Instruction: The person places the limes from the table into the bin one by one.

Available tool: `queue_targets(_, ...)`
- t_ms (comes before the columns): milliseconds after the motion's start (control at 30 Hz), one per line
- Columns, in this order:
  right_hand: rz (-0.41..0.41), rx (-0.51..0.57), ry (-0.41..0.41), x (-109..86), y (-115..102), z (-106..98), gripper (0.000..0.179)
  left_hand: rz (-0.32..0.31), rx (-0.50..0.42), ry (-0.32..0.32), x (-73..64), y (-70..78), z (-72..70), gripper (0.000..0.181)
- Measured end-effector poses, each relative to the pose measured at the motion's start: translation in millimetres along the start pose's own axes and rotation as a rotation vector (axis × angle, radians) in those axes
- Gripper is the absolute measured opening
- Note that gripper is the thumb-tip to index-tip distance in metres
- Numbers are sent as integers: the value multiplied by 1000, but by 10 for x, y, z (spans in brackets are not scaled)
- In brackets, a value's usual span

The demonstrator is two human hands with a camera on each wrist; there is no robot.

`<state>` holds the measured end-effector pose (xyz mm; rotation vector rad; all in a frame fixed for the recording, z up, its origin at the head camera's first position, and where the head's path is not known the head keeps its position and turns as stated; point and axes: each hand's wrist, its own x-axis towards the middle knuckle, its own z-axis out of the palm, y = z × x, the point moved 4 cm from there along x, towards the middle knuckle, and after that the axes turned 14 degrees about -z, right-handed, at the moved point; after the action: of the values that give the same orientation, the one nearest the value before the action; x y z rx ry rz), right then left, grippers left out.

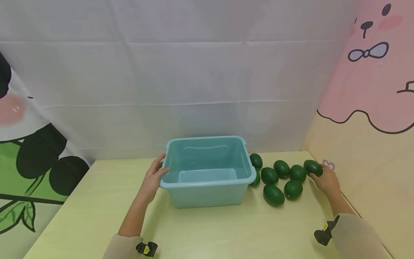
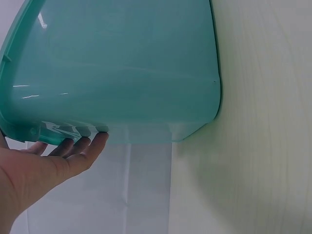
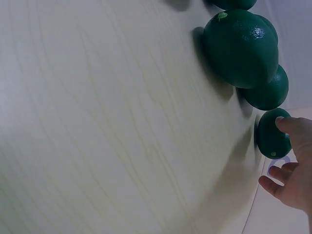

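**One dark green, glossy, egg-shaped fruit [image 1: 313,168] in the right hand [image 1: 328,181], a pale blue-green plastic tub [image 1: 207,197] steadied by the left hand [image 1: 153,180]**

The work appears barely begun. Eight fruits can be counted, all outside the tub, and none shows inside it. The right hand has the rightmost fruit by its right end, thumb on the near side; in the right wrist view some fingers spread clear of it. Whether the fruit is lifted, I cannot tell. It is well apart from the tub, near the right wall.

Seven other fruits [image 1: 274,195] lie loosely grouped between that hand and the tub, and seem to be what is left to handle. Two are partly hidden by the tub's right end; whether they touch it is unclear. The left hand grips the tub's left end, thumb over the rim, fingers against the outside wall.

Everything rests on a pale yellow wood-grain bench [image 1: 233,233]. Behind hangs a creased white sheet [image 1: 181,72]. On the right, a pink cartoon animal with a bow tie [image 1: 372,82] covers the upper wall; on the left is a black, white and green cartoon panel [image 1: 32,165]. The person's sleeves [image 1: 355,233] are beige.
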<state>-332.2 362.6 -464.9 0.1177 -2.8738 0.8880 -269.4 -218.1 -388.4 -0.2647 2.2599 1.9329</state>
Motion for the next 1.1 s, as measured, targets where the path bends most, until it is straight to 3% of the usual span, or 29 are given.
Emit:
queue_targets(433, -5, 15, -52, 19, -21, 40, 76, -1, 0, -9, -5, 6, -4, 58)
queue_targets(833, 89, 57, 81, 34, -43, 60, 65, -10, -13, -3, -7, -8, -13, 58)
queue_targets(1100, 78, 68, 151, 29, -3, 88, 65, -4, -17, -5, 3, 1, 9, 57)
